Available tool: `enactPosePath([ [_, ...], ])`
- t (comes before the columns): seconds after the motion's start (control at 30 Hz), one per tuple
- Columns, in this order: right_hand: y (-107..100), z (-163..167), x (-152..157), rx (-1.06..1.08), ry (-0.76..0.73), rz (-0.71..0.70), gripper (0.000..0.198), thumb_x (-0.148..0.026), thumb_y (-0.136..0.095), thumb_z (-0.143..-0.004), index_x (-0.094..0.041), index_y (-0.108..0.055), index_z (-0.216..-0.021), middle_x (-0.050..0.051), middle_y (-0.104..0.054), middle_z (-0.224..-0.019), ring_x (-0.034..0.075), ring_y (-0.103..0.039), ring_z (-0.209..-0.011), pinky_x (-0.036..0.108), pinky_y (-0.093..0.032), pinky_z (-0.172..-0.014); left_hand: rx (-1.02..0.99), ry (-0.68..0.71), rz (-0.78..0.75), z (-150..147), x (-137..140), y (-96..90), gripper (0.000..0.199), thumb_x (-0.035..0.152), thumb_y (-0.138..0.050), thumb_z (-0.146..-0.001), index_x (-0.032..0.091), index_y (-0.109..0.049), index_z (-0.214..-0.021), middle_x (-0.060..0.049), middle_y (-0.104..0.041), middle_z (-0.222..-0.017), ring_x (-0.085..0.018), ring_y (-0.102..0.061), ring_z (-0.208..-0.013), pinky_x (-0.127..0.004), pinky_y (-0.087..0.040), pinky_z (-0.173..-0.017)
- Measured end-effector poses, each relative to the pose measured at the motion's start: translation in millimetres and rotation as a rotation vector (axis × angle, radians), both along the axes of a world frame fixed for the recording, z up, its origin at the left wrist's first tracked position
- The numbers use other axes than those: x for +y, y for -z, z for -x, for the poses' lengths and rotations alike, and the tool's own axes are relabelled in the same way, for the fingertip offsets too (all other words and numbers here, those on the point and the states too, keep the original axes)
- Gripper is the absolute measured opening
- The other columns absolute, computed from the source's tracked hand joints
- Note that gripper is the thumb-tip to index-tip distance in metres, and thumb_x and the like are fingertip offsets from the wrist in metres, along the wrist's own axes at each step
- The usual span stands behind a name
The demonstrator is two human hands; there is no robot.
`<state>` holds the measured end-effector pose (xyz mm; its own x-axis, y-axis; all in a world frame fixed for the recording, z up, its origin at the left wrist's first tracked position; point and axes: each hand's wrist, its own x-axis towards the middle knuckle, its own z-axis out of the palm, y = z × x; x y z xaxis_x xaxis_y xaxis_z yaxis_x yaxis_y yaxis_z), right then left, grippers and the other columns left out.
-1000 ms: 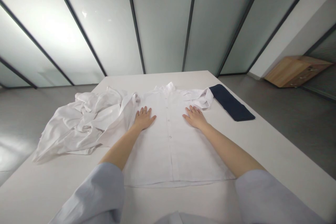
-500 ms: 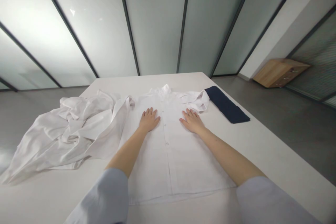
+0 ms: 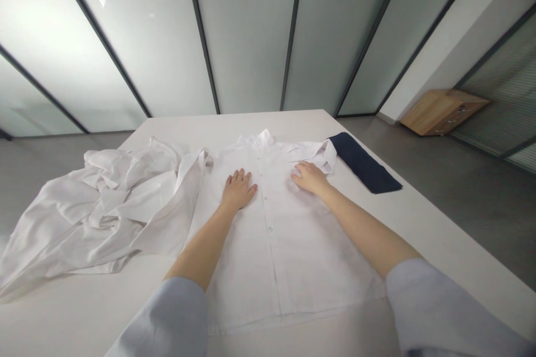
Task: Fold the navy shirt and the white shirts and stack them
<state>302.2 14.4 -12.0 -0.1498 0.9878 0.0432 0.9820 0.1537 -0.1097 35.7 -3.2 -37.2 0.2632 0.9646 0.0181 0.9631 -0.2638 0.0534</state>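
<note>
A white button-up shirt (image 3: 251,268) lies spread front side up, its collar at the far end and its hem toward me. On the left half of its chest, my left hand (image 3: 238,189) rests flat with the fingers spread. My right hand (image 3: 311,178) is over the right half of the chest, below the short sleeve (image 3: 322,152); its fingers are bent a little and apart, with nothing seen in them. Whether the right palm touches the cloth I cannot tell.
Heaped white cloth (image 3: 104,206) lies at the left, against the shirt's side and over the table's left edge. A folded dark navy cloth (image 3: 364,163) is at the right, near the edge of the white table (image 3: 452,268). A wooden cabinet (image 3: 439,111) stands on the floor beyond.
My right hand has lifted from lying flat and shifted slightly right and toward the sleeve, its fingers now bent. My left hand has stayed in place on the shirt. The view has shifted slightly.
</note>
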Motion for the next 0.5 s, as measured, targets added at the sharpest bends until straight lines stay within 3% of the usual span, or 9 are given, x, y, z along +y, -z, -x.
enactPosePath([
  [0.2,11,2,41,-0.004,-0.046,-0.021,0.044,-0.035,-0.052,-0.089,-0.012,-0.062,-0.124,0.017,-0.045,-0.147,0.029,-0.044,-0.133,0.036,-0.035,-0.106,-0.027,-0.003,-0.003,0,0,0.0,0.061,0.048,-0.030,-0.096,0.016,-0.038,-0.147,-0.015,-0.028,-0.157,-0.030,-0.024,-0.145,-0.046,-0.023,-0.116],
  [0.33,21,2,53,0.005,0.025,-0.019,0.050,-0.043,-0.048,-0.090,-0.014,-0.059,-0.129,0.016,-0.044,-0.147,0.034,-0.045,-0.130,0.044,-0.038,-0.102,-0.053,-0.004,-0.008,0,-1,0.2,0.060,0.048,-0.032,-0.096,0.016,-0.039,-0.146,-0.015,-0.029,-0.157,-0.030,-0.025,-0.145,-0.046,-0.022,-0.116],
  [0.5,21,8,59,0.110,0.037,-0.136,0.046,-0.041,-0.052,-0.088,-0.016,-0.061,-0.125,0.017,-0.056,-0.134,0.036,-0.049,-0.124,0.048,-0.039,-0.101,-0.124,-0.017,-0.012,0,0,1.2,0.058,0.048,-0.039,-0.094,0.017,-0.044,-0.142,-0.014,-0.032,-0.156,-0.030,-0.026,-0.144,-0.047,-0.022,-0.116],
])
